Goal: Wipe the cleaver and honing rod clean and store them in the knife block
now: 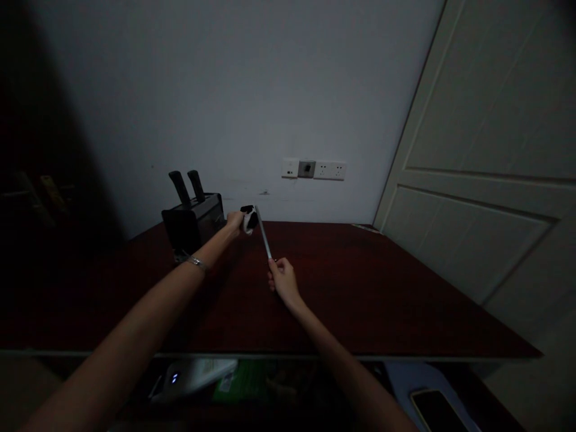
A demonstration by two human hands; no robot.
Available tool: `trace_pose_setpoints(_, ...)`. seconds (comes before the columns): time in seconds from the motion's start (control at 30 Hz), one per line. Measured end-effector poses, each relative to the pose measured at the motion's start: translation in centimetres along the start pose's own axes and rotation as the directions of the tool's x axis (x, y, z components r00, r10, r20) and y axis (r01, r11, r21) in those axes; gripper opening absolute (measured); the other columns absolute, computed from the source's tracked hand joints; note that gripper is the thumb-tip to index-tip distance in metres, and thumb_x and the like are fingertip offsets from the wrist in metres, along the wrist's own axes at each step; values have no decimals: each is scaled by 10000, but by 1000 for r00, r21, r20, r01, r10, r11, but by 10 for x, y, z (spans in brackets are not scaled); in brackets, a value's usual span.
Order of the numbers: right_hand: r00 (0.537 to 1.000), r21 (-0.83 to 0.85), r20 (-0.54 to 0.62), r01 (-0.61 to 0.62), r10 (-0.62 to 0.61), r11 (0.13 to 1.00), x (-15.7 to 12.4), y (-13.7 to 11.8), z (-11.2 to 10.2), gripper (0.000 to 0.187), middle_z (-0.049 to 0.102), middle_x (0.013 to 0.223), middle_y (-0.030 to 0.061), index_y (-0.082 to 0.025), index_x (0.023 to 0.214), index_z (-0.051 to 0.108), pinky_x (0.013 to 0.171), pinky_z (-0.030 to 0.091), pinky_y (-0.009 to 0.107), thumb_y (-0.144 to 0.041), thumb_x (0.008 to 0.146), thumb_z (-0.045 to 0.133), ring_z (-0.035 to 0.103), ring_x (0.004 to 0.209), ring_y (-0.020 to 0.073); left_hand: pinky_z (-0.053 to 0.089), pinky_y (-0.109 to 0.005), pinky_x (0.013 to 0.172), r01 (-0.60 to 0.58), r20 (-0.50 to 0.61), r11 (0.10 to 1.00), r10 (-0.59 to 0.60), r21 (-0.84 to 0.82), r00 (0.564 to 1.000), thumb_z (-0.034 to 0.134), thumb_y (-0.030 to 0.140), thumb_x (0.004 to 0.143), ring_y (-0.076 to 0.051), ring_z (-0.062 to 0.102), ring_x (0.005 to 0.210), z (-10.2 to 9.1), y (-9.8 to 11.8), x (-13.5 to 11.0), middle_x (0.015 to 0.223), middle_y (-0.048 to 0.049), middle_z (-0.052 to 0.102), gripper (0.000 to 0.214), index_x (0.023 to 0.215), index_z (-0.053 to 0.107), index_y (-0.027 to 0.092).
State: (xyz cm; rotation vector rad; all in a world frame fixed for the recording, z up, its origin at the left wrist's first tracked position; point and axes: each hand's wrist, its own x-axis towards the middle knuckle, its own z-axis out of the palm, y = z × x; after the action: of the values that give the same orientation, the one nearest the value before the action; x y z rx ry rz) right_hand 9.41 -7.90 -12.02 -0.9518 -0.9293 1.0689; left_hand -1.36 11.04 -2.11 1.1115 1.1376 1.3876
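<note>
My left hand (234, 222) is closed on a small black-and-white object (249, 218) held over the far part of the dark red table (360, 288), just right of a black knife block (193, 225). A long thin grey blade (263, 237) runs from that object down to my right hand (283, 279), which pinches its lower end. Whether the blade touches the object or passes through it I cannot tell. Two black handles (186, 186) stick up out of the block. A bracelet (197, 263) sits on my left wrist.
A white wall with a row of sockets (314, 170) stands behind the table. A pale door (486, 180) closes off the right side. Below the table's front edge lie a white device with a blue light (191, 377) and a phone (438, 411).
</note>
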Motion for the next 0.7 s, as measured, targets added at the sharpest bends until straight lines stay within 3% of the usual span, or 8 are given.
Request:
trace_pose_setpoints(0.13,997,-3,49,-60,60,998,8,-27,-18,353,440,406,-110,-224,678,342,277,233,145,-475,693,591,344,290,50,379,-250,500,-19,-36,980,27,201,999,614,115,655,-130,499,444,-9,-22,-4,485,-16,525,86,610,540,122)
trace_pose_setpoints(0.3,995,39,55,-87,85,995,18,-78,-39,284,464,421,-79,-200,682,391,292,245,137,-373,746,607,352,303,38,357,-214,472,-136,152,908,82,396,985,612,131,639,-122,497,441,-8,-40,-7,514,-27,558,20,631,602,116)
trace_pose_setpoints(0.5,984,100,101,-157,147,983,26,-127,-45,185,445,423,-52,-167,693,438,289,228,122,-228,863,478,324,309,25,358,-196,500,-306,390,748,68,589,918,598,89,602,-133,540,530,-12,-63,-21,593,-28,606,92,660,656,131)
trace_pose_setpoints(0.7,947,107,179,-288,267,952,27,-140,-42,176,428,451,-50,-167,729,424,293,229,105,-212,900,417,318,321,18,422,-211,631,-460,576,574,-24,677,817,618,142,574,-171,599,704,-16,-83,-43,755,-20,661,239,806,674,152)
